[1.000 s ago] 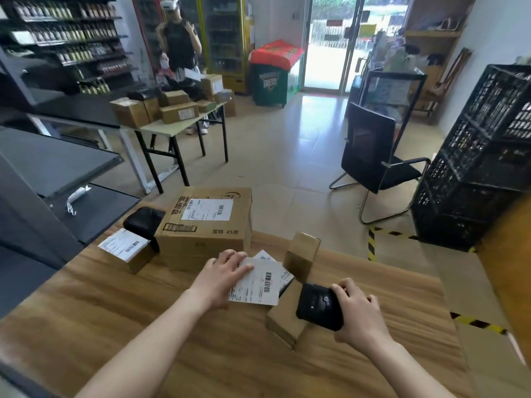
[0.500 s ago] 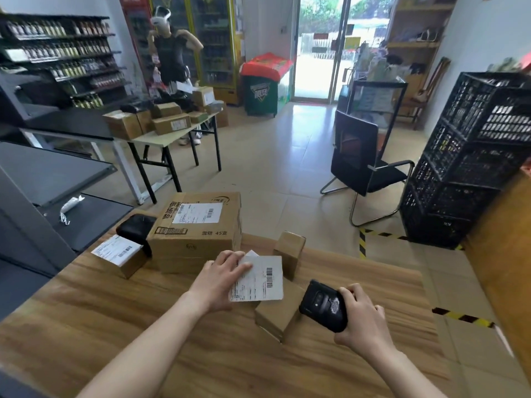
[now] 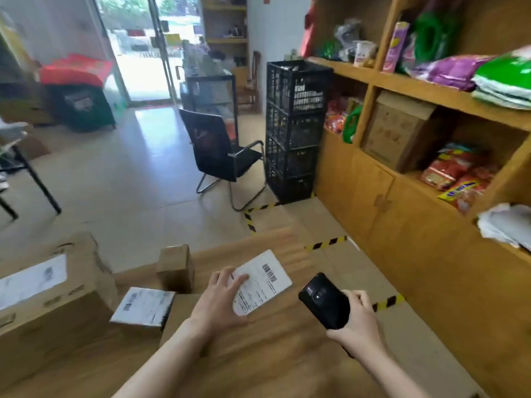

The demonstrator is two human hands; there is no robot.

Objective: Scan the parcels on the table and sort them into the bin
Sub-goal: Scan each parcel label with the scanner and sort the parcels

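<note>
View swung right toward shelves (image 3: 402, 84), left hand (image 3: 218, 300) gripping labelled parcel (image 3: 260, 280) now carried rightward, right hand (image 3: 357, 317) clutching scanner (image 3: 324, 301).

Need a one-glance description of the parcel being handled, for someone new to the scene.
On the wooden table, look right of the big carton, the plain small box and the labelled small box. The parcel is the one the left hand grips, next to the black scanner in the right hand; alone among them it is held, white barcode label up.
</note>
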